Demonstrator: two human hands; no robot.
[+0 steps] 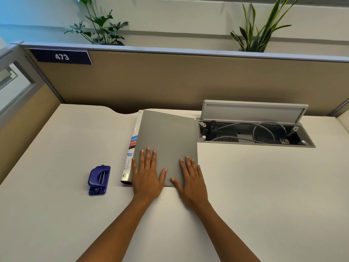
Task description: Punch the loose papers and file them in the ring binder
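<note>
A grey ring binder (167, 135) lies closed on the white desk, its labelled spine (132, 148) facing left. My left hand (146, 174) lies flat on the near left part of the cover, fingers spread. My right hand (190, 178) lies flat on the near right corner, fingers straight. A blue hole punch (99, 180) sits on the desk to the left of the binder, apart from both hands. No loose papers are in view.
An open cable tray (253, 133) with grey cables and sockets is set into the desk at the right rear, its lid (253, 111) raised. A tan partition (170, 80) runs along the back, with plants behind it.
</note>
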